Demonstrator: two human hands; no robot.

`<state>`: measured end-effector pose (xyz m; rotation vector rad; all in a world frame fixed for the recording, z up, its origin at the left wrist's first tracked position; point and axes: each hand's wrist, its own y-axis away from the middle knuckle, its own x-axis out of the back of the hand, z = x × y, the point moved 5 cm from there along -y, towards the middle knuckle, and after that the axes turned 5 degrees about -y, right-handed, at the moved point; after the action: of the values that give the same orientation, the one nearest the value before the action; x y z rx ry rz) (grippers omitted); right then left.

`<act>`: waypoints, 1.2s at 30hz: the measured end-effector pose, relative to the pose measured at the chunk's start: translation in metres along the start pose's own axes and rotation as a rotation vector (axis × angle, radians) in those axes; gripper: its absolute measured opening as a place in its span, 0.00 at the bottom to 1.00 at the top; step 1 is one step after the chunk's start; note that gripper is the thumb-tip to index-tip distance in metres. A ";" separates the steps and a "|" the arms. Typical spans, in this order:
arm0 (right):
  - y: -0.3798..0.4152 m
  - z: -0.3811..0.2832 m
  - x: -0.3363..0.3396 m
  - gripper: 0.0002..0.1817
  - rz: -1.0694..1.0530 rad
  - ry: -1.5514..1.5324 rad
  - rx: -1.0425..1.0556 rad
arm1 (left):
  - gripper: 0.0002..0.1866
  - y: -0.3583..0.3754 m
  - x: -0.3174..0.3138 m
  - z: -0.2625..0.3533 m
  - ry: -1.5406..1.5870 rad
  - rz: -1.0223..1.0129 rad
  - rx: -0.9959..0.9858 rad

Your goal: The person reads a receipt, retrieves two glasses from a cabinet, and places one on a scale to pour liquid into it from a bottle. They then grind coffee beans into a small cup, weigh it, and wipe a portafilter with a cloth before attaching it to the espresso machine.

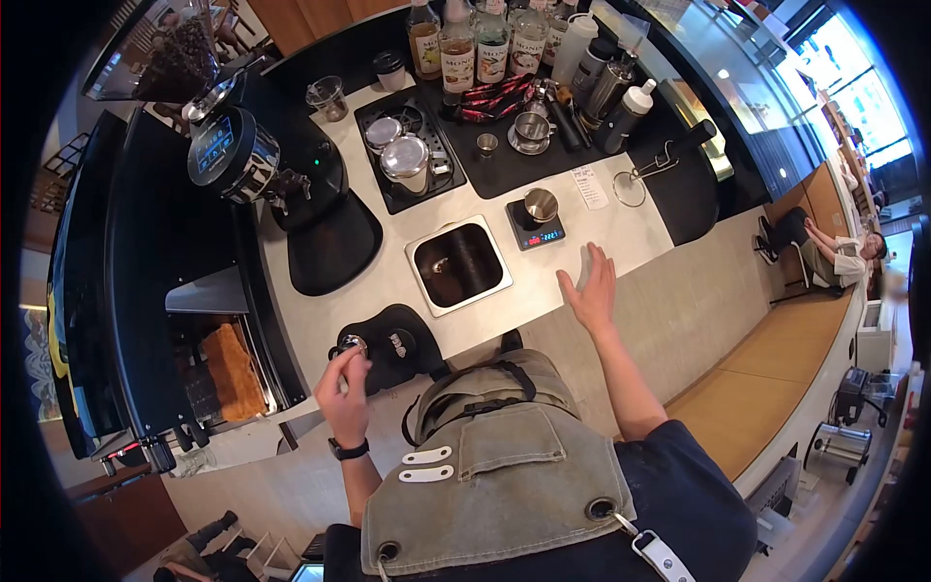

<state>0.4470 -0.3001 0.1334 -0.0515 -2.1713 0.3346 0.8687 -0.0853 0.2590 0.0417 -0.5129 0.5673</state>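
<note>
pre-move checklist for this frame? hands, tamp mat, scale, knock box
1. Left hand grips a small metal piece over the black tamp mat: ok.
2. Right hand open, flat at the counter edge, holding nothing: ok.
3. Metal cup sits on the scale, display lit: ok; reading cannot tell.
4. Knock box unobstructed: ok.
5. What the left hand's piece is: cannot tell.

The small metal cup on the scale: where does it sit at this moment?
In the head view, the metal cup stands on the black scale on the counter, just right of the square knock box and beyond the open right hand.
</note>
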 end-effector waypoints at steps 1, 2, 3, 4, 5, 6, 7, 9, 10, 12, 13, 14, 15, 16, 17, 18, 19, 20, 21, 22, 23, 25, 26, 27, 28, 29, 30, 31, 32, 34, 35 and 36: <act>0.009 -0.004 -0.002 0.45 0.008 -0.012 -0.001 | 0.09 0.008 0.013 -0.015 0.007 0.076 0.042; 0.017 -0.007 -0.004 0.44 0.013 -0.024 -0.002 | 0.10 0.018 0.027 -0.035 0.013 0.153 0.087; 0.022 -0.009 -0.006 0.42 0.018 -0.037 -0.003 | 0.12 0.028 0.039 -0.054 0.017 0.230 0.132; 0.022 -0.010 -0.009 0.41 0.014 -0.003 0.013 | 0.13 0.036 0.046 -0.073 0.011 0.295 0.154; 0.024 -0.010 -0.012 0.40 0.008 0.031 0.026 | 0.13 0.045 0.052 -0.093 0.003 0.358 0.178; 0.026 -0.009 -0.013 0.39 0.003 0.067 0.040 | 0.14 0.052 0.056 -0.110 -0.004 0.421 0.202; 0.026 -0.009 -0.014 0.38 0.005 0.065 0.043 | 0.14 0.053 0.055 -0.118 -0.116 0.387 0.154; 0.027 -0.008 -0.015 0.37 0.009 0.063 0.050 | 0.15 0.052 0.050 -0.125 -0.336 0.318 0.056; 0.028 -0.007 -0.015 0.37 0.008 0.062 0.051 | 0.15 0.053 0.045 -0.128 -0.343 0.273 0.066; 0.027 -0.006 -0.014 0.36 0.009 0.058 0.054 | 0.16 0.054 0.034 -0.131 -0.358 0.185 0.083; 0.027 -0.006 -0.015 0.36 0.009 0.062 0.053 | 0.16 0.055 0.032 -0.138 -0.334 0.182 0.108; 0.027 -0.006 -0.014 0.36 0.008 0.065 0.052 | 0.16 0.057 0.029 -0.149 -0.310 0.179 0.131; 0.027 -0.007 -0.015 0.36 0.008 0.066 0.051 | 0.17 0.058 0.028 -0.155 -0.288 0.176 0.154; 0.026 -0.007 -0.015 0.36 0.010 0.064 0.049 | 0.17 0.058 0.027 -0.161 -0.261 0.187 0.170; 0.027 -0.007 -0.014 0.36 0.010 0.061 0.047 | 0.18 0.060 0.027 -0.167 -0.235 0.198 0.187; 0.027 -0.007 -0.014 0.36 0.009 0.057 0.045 | 0.18 0.060 0.026 -0.170 -0.210 0.208 0.205; 0.026 -0.007 -0.014 0.36 0.011 0.058 0.046 | 0.18 0.060 0.026 -0.172 -0.212 0.206 0.206; 0.027 -0.007 -0.014 0.36 0.011 0.058 0.046 | 0.19 0.060 0.026 -0.174 -0.215 0.202 0.207; 0.027 -0.006 -0.014 0.37 0.012 0.058 0.047 | 0.19 0.060 0.027 -0.175 -0.217 0.199 0.208; 0.026 -0.007 -0.013 0.36 0.011 0.057 0.044 | 0.20 0.060 0.027 -0.174 -0.213 0.199 0.209; 0.026 -0.007 -0.012 0.36 0.008 0.056 0.042 | 0.20 0.060 0.027 -0.173 -0.208 0.198 0.211; 0.025 -0.009 -0.011 0.36 0.002 0.060 0.038 | 0.20 0.058 0.027 -0.171 -0.202 0.190 0.213; 0.023 -0.009 -0.009 0.36 0.000 0.068 0.037 | 0.20 0.058 0.027 -0.172 -0.197 0.183 0.213; 0.020 -0.012 -0.006 0.36 -0.004 0.075 0.038 | 0.21 0.058 0.027 -0.172 -0.193 0.177 0.215; 0.014 -0.014 -0.003 0.36 -0.011 0.051 0.028 | 0.21 0.058 0.025 -0.173 -0.198 0.174 0.215; 0.008 -0.015 -0.001 0.36 -0.018 0.026 0.015 | 0.21 0.058 0.026 -0.174 -0.203 0.169 0.215; 0.005 -0.017 0.002 0.36 -0.025 0.000 0.001 | 0.21 0.058 0.027 -0.175 -0.211 0.163 0.214; 0.003 -0.018 0.004 0.35 -0.030 -0.007 -0.010 | 0.21 0.058 0.028 -0.175 -0.200 0.162 0.215; 0.000 -0.017 0.007 0.35 -0.034 -0.015 -0.020 | 0.21 0.059 0.028 -0.175 -0.189 0.162 0.214; -0.007 -0.018 0.010 0.36 -0.041 -0.048 -0.053 | 0.21 0.058 0.027 -0.174 -0.142 0.168 0.223; -0.011 -0.019 0.010 0.36 -0.045 -0.074 -0.075 | 0.21 0.057 0.027 -0.174 -0.107 0.175 0.232; -0.015 -0.021 0.011 0.37 -0.051 -0.101 -0.099 | 0.21 0.058 0.028 -0.171 -0.073 0.181 0.242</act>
<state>0.4588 -0.3082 0.1569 -0.0358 -2.2845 0.2046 0.9363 0.0076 0.1170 0.2486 -0.5198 0.8048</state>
